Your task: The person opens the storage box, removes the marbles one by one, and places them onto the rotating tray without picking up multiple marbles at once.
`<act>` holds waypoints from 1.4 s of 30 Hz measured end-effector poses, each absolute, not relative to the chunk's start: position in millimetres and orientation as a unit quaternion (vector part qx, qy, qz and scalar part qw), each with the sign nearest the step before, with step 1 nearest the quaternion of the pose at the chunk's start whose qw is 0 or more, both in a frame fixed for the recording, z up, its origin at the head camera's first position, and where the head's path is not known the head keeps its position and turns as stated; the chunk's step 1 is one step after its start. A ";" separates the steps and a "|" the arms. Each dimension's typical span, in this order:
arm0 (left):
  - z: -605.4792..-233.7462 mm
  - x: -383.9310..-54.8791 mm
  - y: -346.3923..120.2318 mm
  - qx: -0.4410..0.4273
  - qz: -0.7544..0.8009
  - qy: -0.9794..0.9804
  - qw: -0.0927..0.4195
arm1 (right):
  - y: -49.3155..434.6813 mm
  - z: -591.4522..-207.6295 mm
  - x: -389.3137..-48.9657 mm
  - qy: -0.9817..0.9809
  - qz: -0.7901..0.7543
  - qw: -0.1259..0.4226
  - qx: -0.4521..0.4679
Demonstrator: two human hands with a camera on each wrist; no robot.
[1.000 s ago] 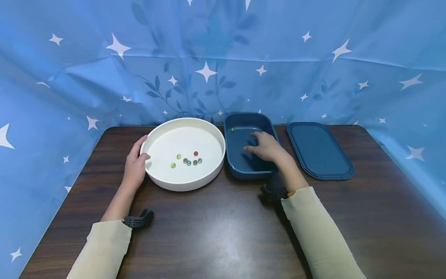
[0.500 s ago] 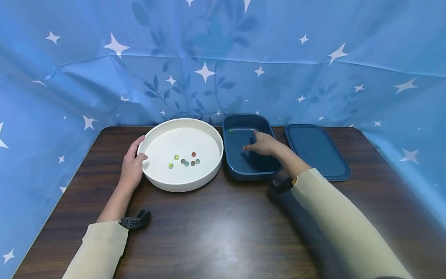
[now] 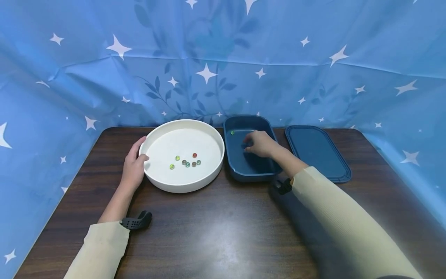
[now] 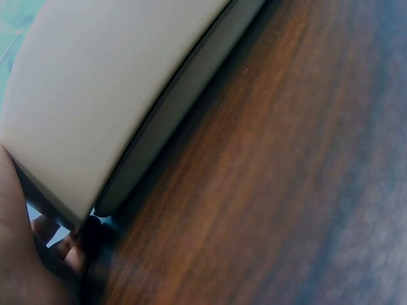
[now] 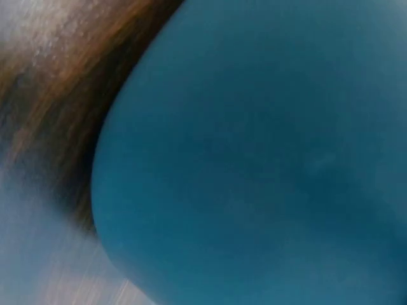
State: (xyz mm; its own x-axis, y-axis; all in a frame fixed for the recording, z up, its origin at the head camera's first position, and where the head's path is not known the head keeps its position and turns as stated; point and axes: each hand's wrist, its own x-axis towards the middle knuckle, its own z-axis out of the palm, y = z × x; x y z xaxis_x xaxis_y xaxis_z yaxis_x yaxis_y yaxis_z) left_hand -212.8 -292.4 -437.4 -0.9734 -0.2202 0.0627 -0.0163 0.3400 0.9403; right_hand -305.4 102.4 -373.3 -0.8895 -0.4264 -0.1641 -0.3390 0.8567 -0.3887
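A round white tray [image 3: 163, 145] stands on the table with several glass marbles [image 3: 194, 164] on its floor. My left hand [image 3: 134, 166] grips its left rim, thumb inside and fingers along the outer wall. In the left wrist view the tray's pale outer wall [image 4: 95, 95] fills the upper left. Beside the tray is a dark blue rectangular box [image 3: 240, 164] with a green marble [image 3: 232, 133] at its far left. My right hand [image 3: 262, 144] reaches into the box, thumb and forefinger bent toward each other. Whether anything sits between those fingertips cannot be made out.
A flat dark blue lid [image 3: 315, 149] lies right of the box, partly behind the right forearm. The brown table [image 3: 209, 228] extends toward the front. A blue curtain with white stars [image 3: 296, 85] hangs close behind the table.
My right hand's thumb and forefinger, spread wide a second ago, have drawn closer together inside the box, while the right forearm has swung outward. The left hand stays on the tray.
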 end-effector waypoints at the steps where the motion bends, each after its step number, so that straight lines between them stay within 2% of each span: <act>1: -438.1 -212.8 -292.5 0.073 -0.570 -0.813 0.089 | 102.2 -373.7 -305.9 0.954 -0.180 0.118 -0.209; 8: -439.7 -214.2 -292.9 0.071 -0.571 -0.813 0.088 | 105.0 -375.8 -308.3 0.964 -0.176 0.076 -0.184; 26: -437.6 -213.3 -291.9 0.075 -0.571 -0.813 0.089 | 101.6 -383.9 -310.5 0.949 -0.164 0.081 -0.257; 34: -437.1 -213.6 -291.1 0.073 -0.573 -0.812 0.088 | 95.1 -364.7 -309.8 0.940 -0.212 0.070 -0.259; 42: -436.6 -213.1 -291.8 0.079 -0.572 -0.812 0.086 | 67.1 -340.9 -297.6 0.922 -0.256 0.062 -0.282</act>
